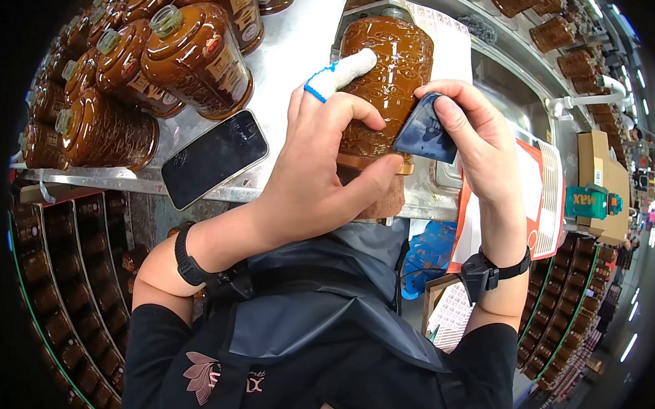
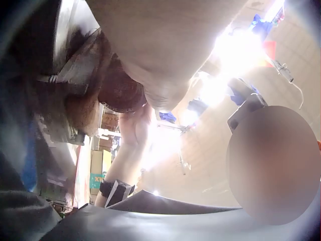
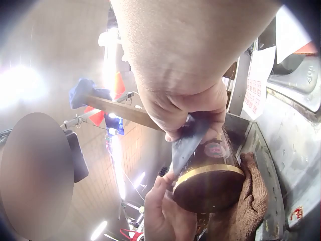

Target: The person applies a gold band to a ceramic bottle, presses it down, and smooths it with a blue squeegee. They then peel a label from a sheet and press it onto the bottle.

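Note:
A brown, embossed glass bottle lies on its side in the head view, its gold-rimmed base showing in the right wrist view. My left hand holds it, fingers over the side and thumb by the base. One finger wears a white cover with blue trim. Between thumb and fingers, my right hand pinches a flat, dark blue flexible sheet, its edge against the bottle near the base. A brown cloth lies beneath the bottle. In the left wrist view my left hand's fingers are hidden.
Several similar bottles stand at the left on the metal counter. A phone lies near its front edge. Printed paper sheets hang at the right, before a cardboard box with a green item. Crates of bottles stand lower left.

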{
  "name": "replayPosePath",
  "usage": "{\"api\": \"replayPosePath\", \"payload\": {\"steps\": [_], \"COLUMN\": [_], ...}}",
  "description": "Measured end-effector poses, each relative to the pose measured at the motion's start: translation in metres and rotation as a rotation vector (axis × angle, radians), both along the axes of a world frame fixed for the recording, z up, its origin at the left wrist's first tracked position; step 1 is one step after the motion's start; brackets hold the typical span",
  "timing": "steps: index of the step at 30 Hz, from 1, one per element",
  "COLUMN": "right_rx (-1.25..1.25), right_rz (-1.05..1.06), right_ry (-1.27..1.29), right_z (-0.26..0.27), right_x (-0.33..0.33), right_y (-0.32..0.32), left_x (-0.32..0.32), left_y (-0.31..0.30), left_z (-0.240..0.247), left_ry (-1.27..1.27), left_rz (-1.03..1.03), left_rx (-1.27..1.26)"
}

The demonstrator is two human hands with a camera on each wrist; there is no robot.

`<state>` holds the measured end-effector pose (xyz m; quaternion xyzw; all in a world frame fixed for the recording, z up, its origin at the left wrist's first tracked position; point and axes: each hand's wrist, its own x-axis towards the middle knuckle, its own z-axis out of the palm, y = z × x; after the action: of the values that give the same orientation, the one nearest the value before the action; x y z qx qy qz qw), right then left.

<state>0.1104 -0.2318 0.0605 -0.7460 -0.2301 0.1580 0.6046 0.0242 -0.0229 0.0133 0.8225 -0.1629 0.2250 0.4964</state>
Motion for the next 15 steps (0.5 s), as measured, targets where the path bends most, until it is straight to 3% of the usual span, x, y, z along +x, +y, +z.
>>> {"api": "replayPosePath", "payload": {"steps": [4, 15], "right_rx": [0.014, 0.038], "right_rz": [0.0, 0.014], "right_ry": [0.03, 0.029], "right_z": [-0.002, -0.003], "right_x": [0.002, 0.001], "right_y": [0.0, 0.003], "left_x": [-0.002, 0.004], "left_y": [-0.008, -0.013], "left_z": [0.007, 0.008], "left_ry": [0.086, 0.009], "left_rz": [0.022, 0.087], "left_rx": [0.004, 0.099]}}
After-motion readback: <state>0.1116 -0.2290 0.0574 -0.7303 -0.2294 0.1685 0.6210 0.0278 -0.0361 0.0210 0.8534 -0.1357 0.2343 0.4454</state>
